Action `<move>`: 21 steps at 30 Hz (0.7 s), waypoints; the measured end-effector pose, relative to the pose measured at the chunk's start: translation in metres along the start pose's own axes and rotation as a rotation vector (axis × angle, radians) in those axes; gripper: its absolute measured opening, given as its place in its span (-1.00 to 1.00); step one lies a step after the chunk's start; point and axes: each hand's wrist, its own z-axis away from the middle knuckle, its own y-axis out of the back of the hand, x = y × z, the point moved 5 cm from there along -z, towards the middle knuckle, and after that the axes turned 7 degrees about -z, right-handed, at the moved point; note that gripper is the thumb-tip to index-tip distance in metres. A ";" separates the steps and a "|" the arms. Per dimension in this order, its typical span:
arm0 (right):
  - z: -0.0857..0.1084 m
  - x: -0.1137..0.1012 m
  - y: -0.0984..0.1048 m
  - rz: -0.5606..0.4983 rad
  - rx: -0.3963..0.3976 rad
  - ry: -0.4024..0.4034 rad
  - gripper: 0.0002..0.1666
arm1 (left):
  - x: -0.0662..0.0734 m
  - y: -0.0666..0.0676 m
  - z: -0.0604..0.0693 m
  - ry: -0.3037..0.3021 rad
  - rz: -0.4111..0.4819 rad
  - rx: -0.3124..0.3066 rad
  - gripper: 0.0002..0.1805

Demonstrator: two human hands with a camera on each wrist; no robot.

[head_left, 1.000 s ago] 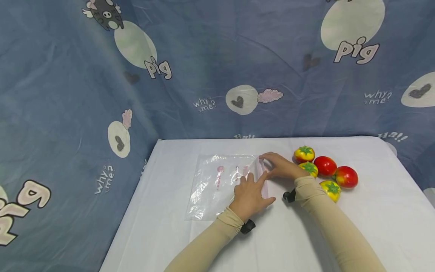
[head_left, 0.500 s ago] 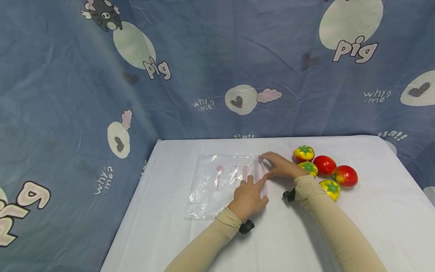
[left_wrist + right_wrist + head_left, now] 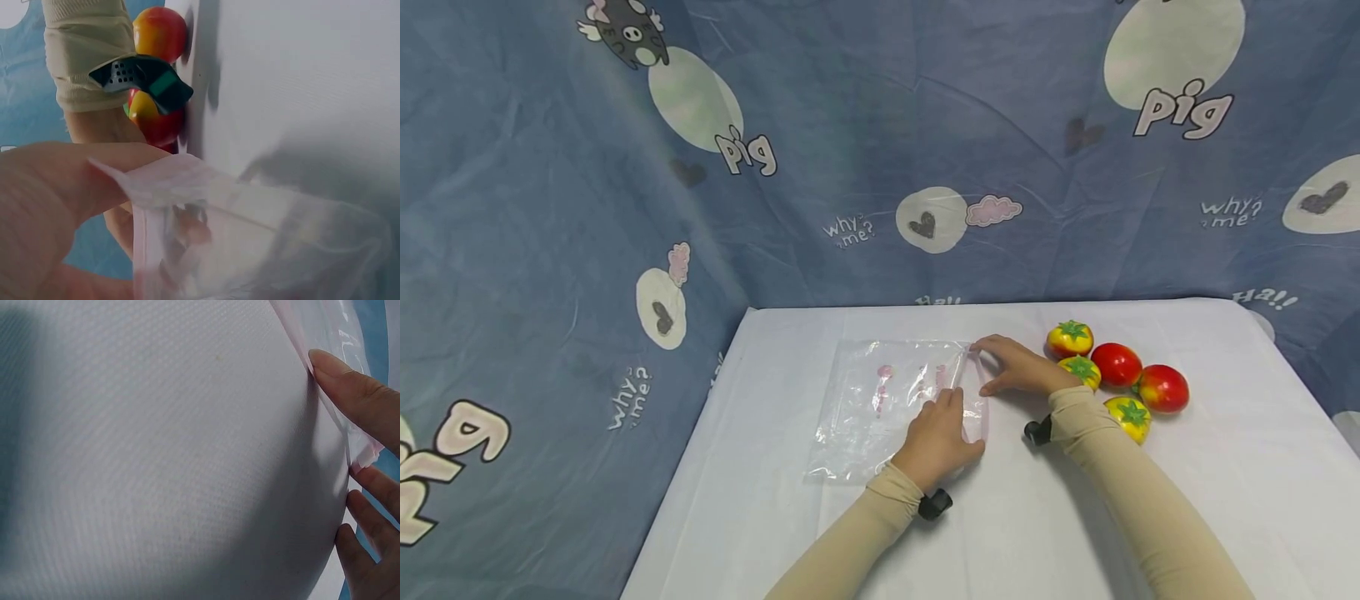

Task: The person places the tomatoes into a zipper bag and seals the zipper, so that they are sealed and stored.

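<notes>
One left hand (image 3: 936,442), thumb spread from its fingers, touches the clear bag (image 3: 861,425) on the table (image 3: 752,475); farther off, the right hand (image 3: 1018,368), thumb and forefinger apart, touches the pink edge (image 3: 976,417), probably best kept uncreased by light, even pressure.

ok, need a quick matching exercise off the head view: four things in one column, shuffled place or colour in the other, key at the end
Things:
1. Plastic bag
2. Left hand
3. Right hand
4. Backdrop cloth

Descriptions:
A. Blue, printed with "pig"
B. At the bag's right edge, next to the fruit pieces
C. Clear, with pink print
D. Across the bag, farther from the fruit pieces

Pairs: 1-C, 2-D, 3-B, 4-A
</notes>
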 end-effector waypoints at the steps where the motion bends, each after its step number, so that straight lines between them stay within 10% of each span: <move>1: 0.000 0.000 0.000 -0.004 -0.004 -0.007 -0.11 | -0.002 0.000 0.000 0.006 0.013 -0.001 -0.01; 21: 0.000 0.003 -0.001 0.001 -0.060 -0.080 -0.10 | -0.028 -0.010 0.005 0.032 0.190 0.126 0.22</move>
